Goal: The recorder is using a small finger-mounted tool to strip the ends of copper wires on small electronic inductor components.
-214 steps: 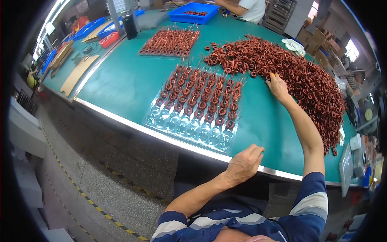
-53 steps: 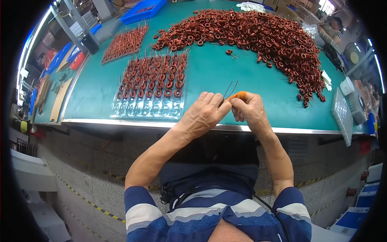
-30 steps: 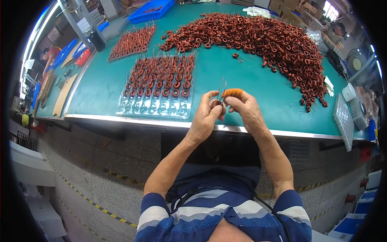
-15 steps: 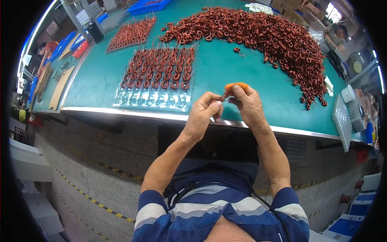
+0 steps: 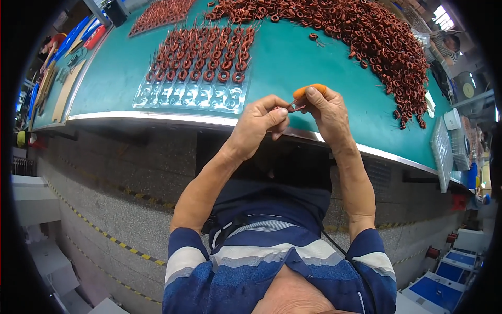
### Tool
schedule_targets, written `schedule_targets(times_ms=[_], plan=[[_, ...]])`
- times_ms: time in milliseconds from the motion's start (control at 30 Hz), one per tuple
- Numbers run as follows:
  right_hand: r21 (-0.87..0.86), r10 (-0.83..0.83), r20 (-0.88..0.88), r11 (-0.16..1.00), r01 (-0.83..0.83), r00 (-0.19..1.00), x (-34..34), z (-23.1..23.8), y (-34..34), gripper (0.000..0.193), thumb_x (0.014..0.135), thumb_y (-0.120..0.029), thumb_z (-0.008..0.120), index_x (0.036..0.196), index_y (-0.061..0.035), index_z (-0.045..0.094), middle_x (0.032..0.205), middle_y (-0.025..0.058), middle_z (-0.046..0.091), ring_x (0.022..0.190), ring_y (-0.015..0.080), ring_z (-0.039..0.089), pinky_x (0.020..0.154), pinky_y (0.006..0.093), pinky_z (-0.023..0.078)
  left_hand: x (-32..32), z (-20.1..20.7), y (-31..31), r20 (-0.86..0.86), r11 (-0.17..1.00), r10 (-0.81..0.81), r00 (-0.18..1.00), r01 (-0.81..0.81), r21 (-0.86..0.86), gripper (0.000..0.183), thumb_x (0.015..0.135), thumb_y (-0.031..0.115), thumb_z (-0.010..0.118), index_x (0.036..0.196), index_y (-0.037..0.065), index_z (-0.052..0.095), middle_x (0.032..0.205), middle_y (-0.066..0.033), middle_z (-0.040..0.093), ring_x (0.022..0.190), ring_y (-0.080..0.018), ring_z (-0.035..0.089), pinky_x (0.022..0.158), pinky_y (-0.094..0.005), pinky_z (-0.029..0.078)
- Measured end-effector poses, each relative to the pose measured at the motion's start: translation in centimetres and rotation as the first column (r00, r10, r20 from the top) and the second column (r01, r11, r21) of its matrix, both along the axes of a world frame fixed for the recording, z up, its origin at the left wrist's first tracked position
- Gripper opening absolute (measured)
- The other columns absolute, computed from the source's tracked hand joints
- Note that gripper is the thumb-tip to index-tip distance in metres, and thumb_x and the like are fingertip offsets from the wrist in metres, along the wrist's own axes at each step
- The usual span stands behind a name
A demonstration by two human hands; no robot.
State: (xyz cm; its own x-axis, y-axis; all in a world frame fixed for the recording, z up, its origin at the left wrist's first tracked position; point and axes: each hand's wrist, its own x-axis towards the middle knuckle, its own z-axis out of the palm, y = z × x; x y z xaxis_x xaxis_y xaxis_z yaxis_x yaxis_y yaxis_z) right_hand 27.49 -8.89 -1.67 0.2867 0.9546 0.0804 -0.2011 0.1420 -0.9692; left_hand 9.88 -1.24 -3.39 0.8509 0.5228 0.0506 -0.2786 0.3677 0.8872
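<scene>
Close to the table's front edge, my left hand (image 5: 256,123) pinches a small red-brown wire-wound ring coil, mostly covered by the fingers. Its thin leads (image 5: 298,109) stick out toward the right. My right hand (image 5: 332,114) is closed on a tool with an orange handle (image 5: 317,87); the thin metal tip meets the coil between both hands. Left of the hands lies a clear plastic tray (image 5: 189,100), rows of upright coils (image 5: 201,55) in its pockets and its nearest pockets without coils. One loose coil (image 5: 313,36) rests beyond my right hand.
A large heap of coils (image 5: 366,31) spreads across the back and right of the green table (image 5: 285,57). Another filled tray (image 5: 162,15) lies at the far left. Stacked clear trays (image 5: 443,149) stand at the right edge. A person (image 5: 448,47) sits beyond the heap.
The view has tilted, so the table sits higher in the picture. Both hands stay close together over the coil; the tool's orange handle has turned slightly.
</scene>
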Motion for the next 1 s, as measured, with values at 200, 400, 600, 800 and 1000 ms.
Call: schedule_targets(times_ms=[200,400,600,800,1000], plan=[[0.093,-0.370,0.468,0.924,0.372,0.802,-0.7,0.2,0.1,0.029,0.096,-0.024,0.058,0.108,0.0023,0.063,0.088,0.0063,0.065,0.077,0.0111,0.060,0.067,0.0224,0.047,0.5,-1.4,-0.3,-0.020,0.972,0.153,0.988,-0.147,0.186,0.034,0.098,0.015,0.052,0.126,-0.001,0.043,0.076,-0.0019,0.050,0.064,-0.0094,0.048,0.059,-0.0232,0.041],[0.037,-0.254,0.394,0.965,0.261,0.883,-2.1,0.8,-1.9,0.032,0.089,-0.017,0.069,0.114,0.0006,0.060,0.082,0.0052,0.065,0.065,0.0081,0.060,0.055,0.0186,0.044,0.5,-1.8,-0.3,-0.008,0.962,0.174,0.985,-0.168,0.214,0.028,0.097,0.012,0.055,0.117,0.001,0.041,0.078,-0.0024,0.051,0.067,-0.0086,0.051,0.060,-0.0218,0.042],[-0.067,-0.132,0.443,0.982,0.179,0.887,-2.8,1.4,-0.1,0.018,0.088,-0.008,0.066,0.103,0.0017,0.064,0.079,0.0048,0.066,0.063,0.0082,0.060,0.052,0.0195,0.043,0.2,-2.5,-0.2,-0.010,0.960,0.160,0.987,-0.154,0.236,0.032,0.097,0.007,0.052,0.124,0.000,0.037,0.089,-0.0063,0.055,0.074,-0.0109,0.055,0.067,-0.0242,0.047],[0.055,-0.191,0.591,0.979,0.198,0.784,-2.5,5.2,4.0,0.014,0.089,-0.006,0.063,0.101,0.0011,0.066,0.081,0.0052,0.068,0.064,0.0078,0.060,0.053,0.0196,0.042,-0.2,-2.5,-1.8,0.082,0.711,0.299,0.951,-0.279,0.645,0.032,0.091,0.005,0.056,0.121,-0.001,0.045,0.094,-0.0148,0.059,0.082,-0.0280,0.061,0.076,-0.0364,0.049],[-0.121,0.191,0.858,0.977,-0.174,0.477,-4.9,3.7,11.0,0.015,0.086,-0.008,0.067,0.099,-0.0025,0.069,0.072,0.0057,0.066,0.057,0.0103,0.056,0.053,0.0263,0.046,0.3,-2.4,-1.3,0.145,0.640,0.348,0.926,-0.348,0.686,0.012,0.087,0.001,0.056,0.098,0.000,0.055,0.089,-0.0170,0.057,0.084,-0.0367,0.058,0.075,-0.0416,0.047]])
